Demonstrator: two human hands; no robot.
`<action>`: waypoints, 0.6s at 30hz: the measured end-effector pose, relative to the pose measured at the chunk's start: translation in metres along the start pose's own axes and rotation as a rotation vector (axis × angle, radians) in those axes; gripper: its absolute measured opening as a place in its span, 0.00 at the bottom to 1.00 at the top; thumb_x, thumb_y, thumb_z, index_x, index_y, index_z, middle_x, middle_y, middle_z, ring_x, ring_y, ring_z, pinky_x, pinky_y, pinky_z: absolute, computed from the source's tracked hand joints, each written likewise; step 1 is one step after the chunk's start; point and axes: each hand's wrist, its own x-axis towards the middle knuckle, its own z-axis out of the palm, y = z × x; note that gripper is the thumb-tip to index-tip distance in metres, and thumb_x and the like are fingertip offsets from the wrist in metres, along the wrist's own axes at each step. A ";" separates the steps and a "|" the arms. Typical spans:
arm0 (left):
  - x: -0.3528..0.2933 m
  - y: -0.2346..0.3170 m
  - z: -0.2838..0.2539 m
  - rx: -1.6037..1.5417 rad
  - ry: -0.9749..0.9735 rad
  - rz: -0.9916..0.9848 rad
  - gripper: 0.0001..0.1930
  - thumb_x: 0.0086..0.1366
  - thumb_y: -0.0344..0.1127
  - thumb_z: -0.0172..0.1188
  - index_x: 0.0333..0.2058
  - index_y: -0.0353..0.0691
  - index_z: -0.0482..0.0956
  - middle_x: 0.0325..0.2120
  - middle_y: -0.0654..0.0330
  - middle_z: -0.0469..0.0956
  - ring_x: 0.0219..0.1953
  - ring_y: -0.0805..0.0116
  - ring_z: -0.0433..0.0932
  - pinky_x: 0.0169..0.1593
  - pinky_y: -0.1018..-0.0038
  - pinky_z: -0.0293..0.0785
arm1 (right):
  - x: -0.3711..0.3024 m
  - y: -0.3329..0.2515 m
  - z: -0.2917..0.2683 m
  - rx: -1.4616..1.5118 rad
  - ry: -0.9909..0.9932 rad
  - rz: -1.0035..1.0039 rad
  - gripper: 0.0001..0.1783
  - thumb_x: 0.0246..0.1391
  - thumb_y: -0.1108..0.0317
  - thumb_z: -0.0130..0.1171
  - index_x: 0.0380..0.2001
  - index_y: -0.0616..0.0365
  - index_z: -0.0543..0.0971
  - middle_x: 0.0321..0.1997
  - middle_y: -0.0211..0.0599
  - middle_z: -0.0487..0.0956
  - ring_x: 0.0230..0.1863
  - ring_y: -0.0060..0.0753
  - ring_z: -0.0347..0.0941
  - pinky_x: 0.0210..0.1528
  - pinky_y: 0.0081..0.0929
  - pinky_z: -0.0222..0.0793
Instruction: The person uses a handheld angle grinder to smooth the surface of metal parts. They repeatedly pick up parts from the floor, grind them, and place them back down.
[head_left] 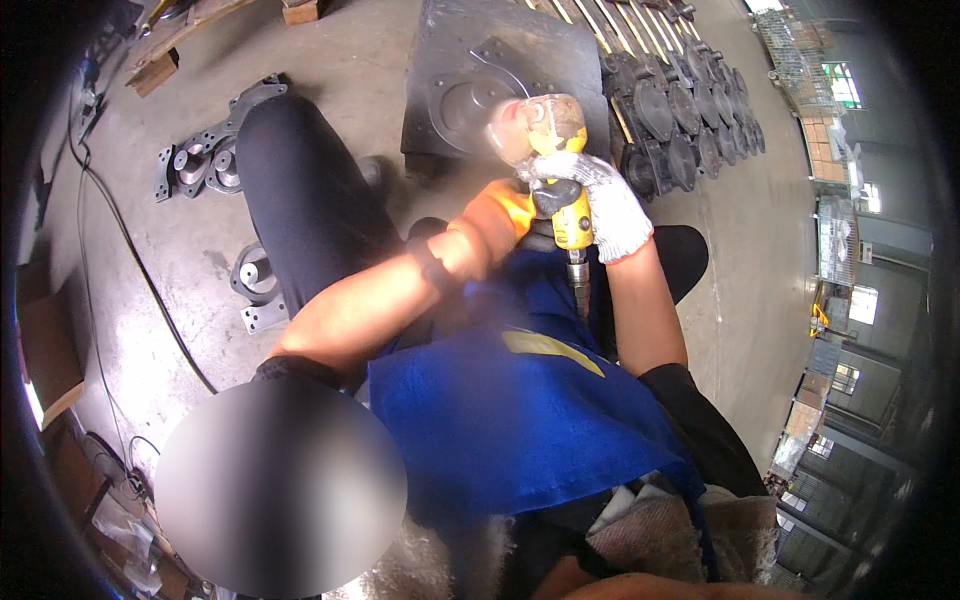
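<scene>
A yellow air-powered hand tool (pixel 572 222), which looks like a grinder, is held upright in front of my apron. Its blurred round head (pixel 512 130) overlaps the near edge of a dark metal casting (pixel 452 92); I cannot tell if they touch. A metal air coupling (pixel 578 272) hangs below the handle. My right hand (pixel 603 195), in a white knitted glove, is closed round the tool's body from the right. From the left, my left hand (pixel 508 210), in an orange glove with black fingers, closes on the handle. The casting lies on a dark metal plate (pixel 428 35).
Dark castings (pixel 680 110) stand in rows at the far right. Several more castings (pixel 208 165) lie on the floor beside my left knee. A black hose or cable (pixel 140 255) runs along the floor at left. Wooden pieces (pixel 155 72) are at the upper left.
</scene>
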 end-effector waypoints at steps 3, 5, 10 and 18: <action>0.010 0.032 -0.021 -0.219 0.115 -0.022 0.11 0.65 0.40 0.55 0.40 0.42 0.81 0.37 0.57 0.83 0.40 0.61 0.81 0.44 0.70 0.75 | 0.002 0.007 -0.013 0.084 -0.014 0.069 0.16 0.58 0.64 0.56 0.40 0.68 0.82 0.41 0.43 0.83 0.42 0.33 0.80 0.49 0.27 0.76; 0.007 0.032 -0.030 -0.036 0.009 0.133 0.16 0.63 0.34 0.55 0.49 0.41 0.76 0.45 0.57 0.80 0.47 0.61 0.79 0.51 0.71 0.73 | 0.003 0.011 -0.019 0.104 -0.073 0.044 0.16 0.59 0.65 0.56 0.41 0.68 0.82 0.41 0.43 0.83 0.42 0.32 0.80 0.49 0.27 0.76; 0.000 0.002 -0.008 0.046 -0.245 0.056 0.23 0.59 0.33 0.59 0.54 0.40 0.73 0.50 0.57 0.78 0.51 0.58 0.77 0.54 0.70 0.72 | 0.017 0.023 -0.026 0.171 0.006 0.217 0.17 0.61 0.64 0.54 0.43 0.68 0.81 0.42 0.41 0.83 0.43 0.31 0.80 0.49 0.27 0.75; 0.011 0.008 0.016 -1.350 0.050 -0.476 0.20 0.64 0.43 0.61 0.51 0.37 0.76 0.42 0.58 0.81 0.42 0.68 0.79 0.48 0.73 0.74 | 0.018 0.013 -0.029 -0.267 -0.131 -0.125 0.17 0.62 0.64 0.51 0.42 0.67 0.81 0.43 0.41 0.83 0.44 0.31 0.80 0.51 0.28 0.74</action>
